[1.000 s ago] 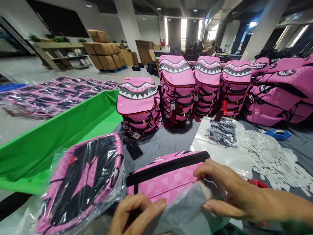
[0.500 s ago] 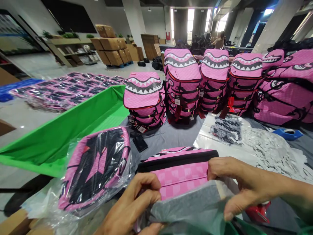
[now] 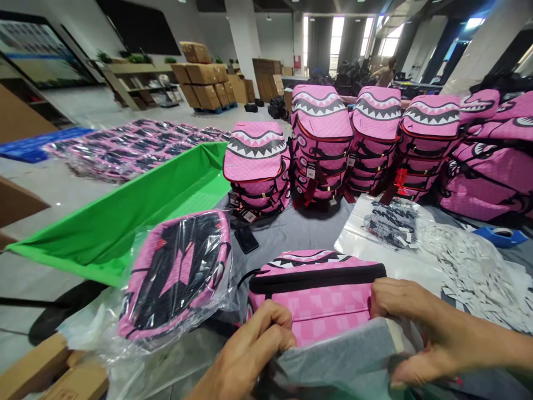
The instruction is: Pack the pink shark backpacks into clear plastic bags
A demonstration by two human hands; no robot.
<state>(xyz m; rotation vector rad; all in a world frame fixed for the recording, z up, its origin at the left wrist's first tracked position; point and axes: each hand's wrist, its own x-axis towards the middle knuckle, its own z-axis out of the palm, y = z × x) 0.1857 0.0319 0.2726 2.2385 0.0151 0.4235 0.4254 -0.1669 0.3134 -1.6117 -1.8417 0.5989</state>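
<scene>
Left hand (image 3: 250, 350) and right hand (image 3: 420, 333) clench their fingers on a grey, seemingly plastic bag (image 3: 341, 355); a pink shark-mouth backpack (image 3: 316, 300) sticks out of it.

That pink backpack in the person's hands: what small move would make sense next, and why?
Probably ease the grey wrap further up over the pink backpack. The left hand and right hand both hold its edge, and it covers only the lower part, leaving the black zip bare. The neighbouring backpack already sits in clear plastic.

Warehouse floor, stacked pink backpacks (image 3: 320, 144), cardboard cartons (image 3: 204, 83)
</scene>
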